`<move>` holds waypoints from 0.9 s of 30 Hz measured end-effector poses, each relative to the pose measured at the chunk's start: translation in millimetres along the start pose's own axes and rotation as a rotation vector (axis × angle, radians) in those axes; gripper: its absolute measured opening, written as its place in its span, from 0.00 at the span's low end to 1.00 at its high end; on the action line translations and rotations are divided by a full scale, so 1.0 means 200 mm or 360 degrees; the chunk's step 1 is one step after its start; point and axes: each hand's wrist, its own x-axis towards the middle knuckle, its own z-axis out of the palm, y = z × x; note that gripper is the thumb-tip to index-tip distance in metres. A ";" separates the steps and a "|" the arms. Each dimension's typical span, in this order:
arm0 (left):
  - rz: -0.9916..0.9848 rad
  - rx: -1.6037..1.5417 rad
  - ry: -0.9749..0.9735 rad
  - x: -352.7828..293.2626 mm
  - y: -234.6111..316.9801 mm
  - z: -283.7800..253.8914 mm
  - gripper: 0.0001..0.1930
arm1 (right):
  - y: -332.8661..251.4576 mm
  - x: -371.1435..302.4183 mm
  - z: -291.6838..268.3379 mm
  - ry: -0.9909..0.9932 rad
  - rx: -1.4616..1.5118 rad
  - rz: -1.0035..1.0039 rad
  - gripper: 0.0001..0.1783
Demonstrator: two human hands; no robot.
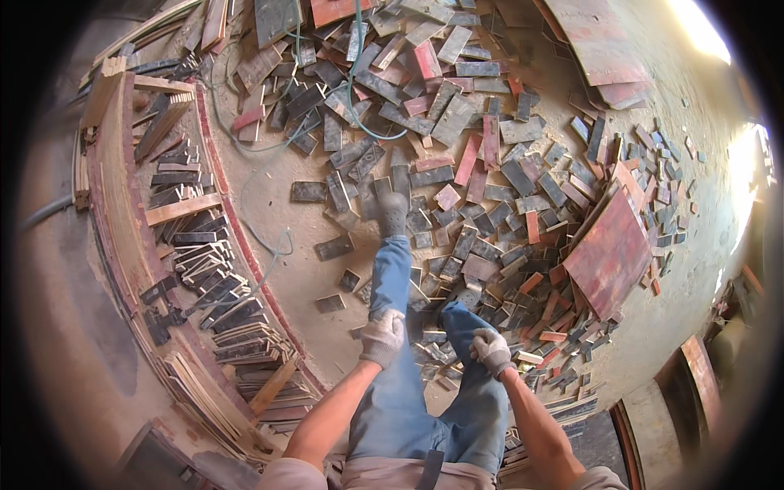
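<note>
My left hand [383, 337], in a pale knitted work glove, is closed on the left leg of my blue jeans [390, 286] near the knee. Likewise gloved, my right hand [492, 352] is closed on the right trouser leg by the other knee. The undersides of the fingers are hidden. My left shoe [393, 214], grey and dusty, stands stretched forward among loose board offcuts [335, 247]. The other shoe [469, 292] is drawn back beside the heap of small pieces. Neither hand touches any wood.
A heap of dark and reddish board pieces [441, 114] spreads ahead and to the right. A big reddish panel [608, 253] leans there. Cut strips [220, 286] line a long wooden rack [122, 188] at left, where a dark tool [163, 310] lies. A green hose [353, 77] crosses the floor.
</note>
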 end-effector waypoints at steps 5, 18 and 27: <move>0.0047 -0.0066 -0.0006 0.35 -0.10 -0.13 0.07 | -0.35 0.62 0.02 0.0322 -0.0676 -0.0562 0.16; -0.0545 -0.0881 0.0195 0.77 -0.38 -0.60 0.05 | -1.66 1.92 0.98 -0.0047 -0.2183 -0.1049 0.22; -0.0764 -0.0995 0.0288 0.85 -0.52 -0.70 0.09 | -2.26 2.69 1.70 0.0159 -0.2382 -0.2145 0.27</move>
